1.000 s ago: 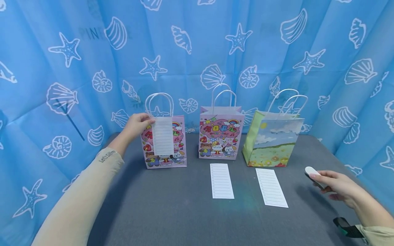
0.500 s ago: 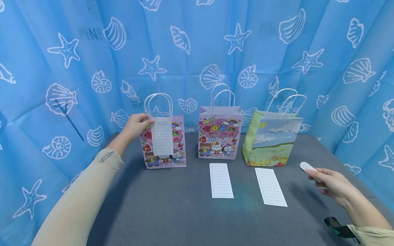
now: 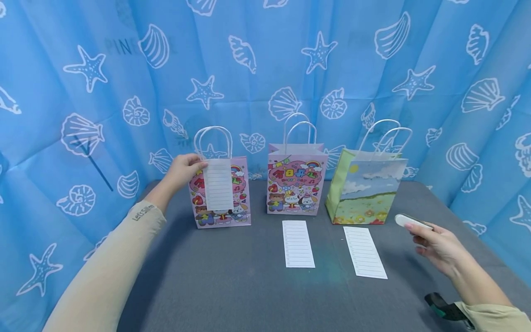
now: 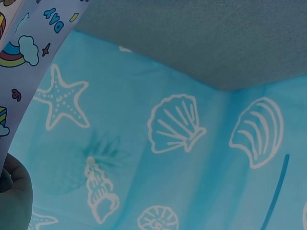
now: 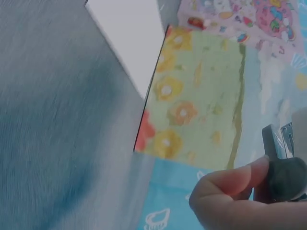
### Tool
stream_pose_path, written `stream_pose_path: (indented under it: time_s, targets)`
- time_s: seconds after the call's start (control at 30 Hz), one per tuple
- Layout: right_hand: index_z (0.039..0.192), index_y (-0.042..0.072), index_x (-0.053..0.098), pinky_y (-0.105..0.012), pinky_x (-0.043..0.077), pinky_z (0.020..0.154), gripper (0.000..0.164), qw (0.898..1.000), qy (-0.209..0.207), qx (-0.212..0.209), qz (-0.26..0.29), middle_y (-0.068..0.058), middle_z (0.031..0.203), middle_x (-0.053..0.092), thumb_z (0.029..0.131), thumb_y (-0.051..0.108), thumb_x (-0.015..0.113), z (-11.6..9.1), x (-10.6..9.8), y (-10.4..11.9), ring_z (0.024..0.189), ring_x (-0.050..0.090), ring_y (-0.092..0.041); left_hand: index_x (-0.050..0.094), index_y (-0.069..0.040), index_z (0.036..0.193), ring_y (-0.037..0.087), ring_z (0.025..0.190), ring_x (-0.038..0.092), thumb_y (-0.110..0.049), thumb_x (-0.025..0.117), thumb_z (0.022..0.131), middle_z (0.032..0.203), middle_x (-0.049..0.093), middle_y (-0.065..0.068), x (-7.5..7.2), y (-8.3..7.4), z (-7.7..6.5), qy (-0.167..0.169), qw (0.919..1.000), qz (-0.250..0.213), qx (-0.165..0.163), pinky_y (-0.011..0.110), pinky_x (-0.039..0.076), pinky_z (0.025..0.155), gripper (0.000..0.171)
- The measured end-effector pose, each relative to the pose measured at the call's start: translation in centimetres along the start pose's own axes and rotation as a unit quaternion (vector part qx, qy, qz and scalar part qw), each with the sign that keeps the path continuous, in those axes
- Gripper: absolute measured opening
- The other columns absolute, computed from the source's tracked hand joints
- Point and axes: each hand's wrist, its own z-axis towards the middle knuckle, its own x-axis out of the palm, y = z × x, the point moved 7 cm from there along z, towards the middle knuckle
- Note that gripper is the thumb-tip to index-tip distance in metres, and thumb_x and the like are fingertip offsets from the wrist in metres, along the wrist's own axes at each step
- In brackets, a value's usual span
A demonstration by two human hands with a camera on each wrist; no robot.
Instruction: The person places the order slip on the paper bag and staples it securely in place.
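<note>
I see the left hand (image 3: 182, 170) pinch an upright paper strip (image 3: 219, 185) (it hides some pink bag (image 3: 242, 196)). The right hand (image 3: 441, 249) grips a stapler (image 3: 401, 220) longways, free end left.

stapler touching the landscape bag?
Apart. The head view shows a narrow strip of grey table between the stapler's white tip and the landscape bag's right edge.

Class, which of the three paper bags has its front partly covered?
The leftmost pink bag: the left hand holds a sheet over it; the middle bag and landscape bag are uncovered.
</note>
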Motion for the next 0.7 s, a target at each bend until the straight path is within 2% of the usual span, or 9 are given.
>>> stream_pose_path:
  time_s: [0.13, 0.3, 0.4, 0.47, 0.57, 0.63, 0.67, 0.7]
  targets:
    - [0.085, 0.022, 0.066, -0.029, 0.039, 0.064, 0.012, 0.998, 0.024, -0.01, 0.057, 0.01, 0.076, 0.061, 0.096, 0.022, 0.061, -0.1, 1.1, -0.1, 0.072, 0.052, -0.009, 0.064, 0.002, 0.102, 0.023, 0.075, 0.056, -0.023, 0.055, 0.101, 0.092, 0.065, 0.017, 0.0, 0.0, -0.1, -0.001, 1.0, -0.003, -0.001, 0.032, 0.044, 0.066, 0.026]
    - [0.084, 0.026, 0.066, -0.029, 0.04, 0.066, 0.016, 0.997, 0.031, -0.002, 0.066, 0.01, 0.078, 0.059, 0.098, 0.022, 0.058, 0.1, 2.2, -0.1, 0.074, 0.052, -0.009, 0.064, 0.002, 0.101, 0.023, 0.076, 0.056, -0.023, 0.055, 0.101, 0.092, 0.065, 0.017, -0.1, -0.1, -0.2, -0.003, 1.0, -0.001, 0.0, 0.032, 0.044, 0.066, 0.027]
    - [0.088, 0.025, 0.066, -0.03, 0.046, 0.07, 0.019, 0.993, 0.077, -0.015, 0.09, 0.009, 0.084, 0.063, 0.1, 0.021, 0.053, 0.3, 3.2, 0.1, 0.081, 0.059, -0.008, 0.064, 0.003, 0.102, 0.024, 0.077, 0.057, -0.023, 0.055, 0.101, 0.093, 0.066, 0.018, -0.1, -0.1, -0.2, -0.004, 1.0, 0.003, 0.003, 0.032, 0.044, 0.067, 0.028]
    - [0.093, 0.021, 0.069, -0.032, 0.051, 0.076, 0.026, 0.981, 0.142, -0.034, 0.126, 0.005, 0.092, 0.068, 0.103, 0.017, 0.046, 0.2, 4.1, 0.5, 0.088, 0.064, -0.01, 0.064, 0.003, 0.101, 0.025, 0.077, 0.057, -0.023, 0.055, 0.101, 0.093, 0.065, 0.018, -0.1, -0.1, -0.1, -0.003, 1.0, 0.005, 0.001, 0.032, 0.044, 0.067, 0.027]
    - [0.103, 0.012, 0.072, -0.034, 0.052, 0.086, 0.036, 0.947, 0.253, -0.054, 0.189, -0.004, 0.104, 0.072, 0.106, 0.01, 0.035, -0.1, 5.7, 1.2, 0.101, 0.067, -0.017, 0.064, 0.002, 0.101, 0.024, 0.077, 0.057, -0.023, 0.054, 0.101, 0.093, 0.065, 0.017, -0.1, 0.0, 0.0, -0.002, 1.0, 0.005, -0.001, 0.032, 0.044, 0.067, 0.027]
    - [0.107, 0.008, 0.072, -0.034, 0.05, 0.091, 0.039, 0.93, 0.296, -0.062, 0.21, -0.008, 0.108, 0.071, 0.106, 0.006, 0.033, -0.2, 6.5, 1.5, 0.106, 0.066, -0.019, 0.063, 0.002, 0.1, 0.024, 0.077, 0.056, -0.023, 0.054, 0.101, 0.092, 0.065, 0.017, -0.1, 0.1, 0.0, -0.002, 1.0, 0.003, -0.001, 0.033, 0.044, 0.067, 0.027]
    - [0.108, 0.007, 0.071, -0.034, 0.05, 0.091, 0.039, 0.924, 0.308, -0.066, 0.218, -0.009, 0.11, 0.07, 0.106, 0.005, 0.032, -0.2, 6.8, 1.6, 0.107, 0.065, -0.02, 0.063, 0.002, 0.1, 0.024, 0.076, 0.055, -0.023, 0.054, 0.101, 0.091, 0.064, 0.017, 0.0, 0.1, 0.0, -0.002, 1.0, 0.002, -0.001, 0.033, 0.044, 0.067, 0.027]
    - [0.108, 0.006, 0.071, -0.033, 0.05, 0.092, 0.04, 0.922, 0.312, -0.071, 0.218, -0.009, 0.111, 0.07, 0.106, 0.005, 0.031, -0.1, 7.0, 1.6, 0.108, 0.065, -0.02, 0.063, 0.002, 0.099, 0.024, 0.076, 0.055, -0.023, 0.054, 0.101, 0.091, 0.064, 0.017, 0.0, 0.2, 0.0, -0.002, 1.0, 0.002, -0.001, 0.033, 0.044, 0.067, 0.027]
